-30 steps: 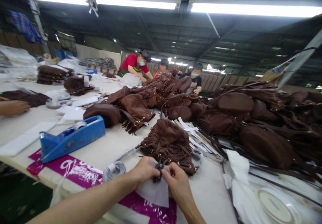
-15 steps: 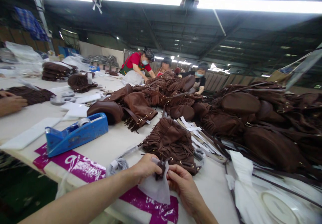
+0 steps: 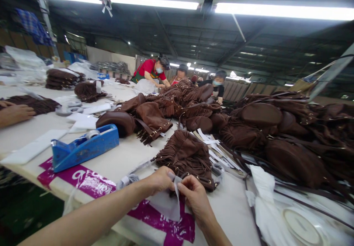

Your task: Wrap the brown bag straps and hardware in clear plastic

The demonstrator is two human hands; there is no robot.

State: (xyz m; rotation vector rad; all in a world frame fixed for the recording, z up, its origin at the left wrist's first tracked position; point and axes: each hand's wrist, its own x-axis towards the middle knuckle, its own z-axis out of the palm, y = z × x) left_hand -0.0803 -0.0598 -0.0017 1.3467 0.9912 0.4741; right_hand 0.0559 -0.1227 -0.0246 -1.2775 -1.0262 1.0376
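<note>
A translucent white wrapping sheet point(image 3: 167, 206) hangs between my hands over the table's front edge. My left hand point(image 3: 163, 179) is closed in a pinch at the sheet's upper part. With thumb and fingertips, my right hand point(image 3: 195, 194) pinches the sheet's right edge. The small dark brown piece at the fingers is now mostly hidden by the sheet and the hands. Just beyond them lies a brown fringed bag point(image 3: 184, 154) with gold eyelets, its strap wrapped in pale covering that ends in a grey wrapped coil point(image 3: 127, 181) left of my left wrist.
A blue tape dispenser point(image 3: 85, 146) stands at left on the table point(image 3: 132, 154). Brown bags point(image 3: 293, 161) are heaped at right and centre, near paper strips point(image 3: 221, 152). White wrapping point(image 3: 265, 205) lies at right. Another person's hand point(image 3: 16, 113) is at far left; co-workers stand across the table.
The sheet has been drawn over the small brown piece, which showed between my hands before. My right hand has moved up and left, closer to my left hand.
</note>
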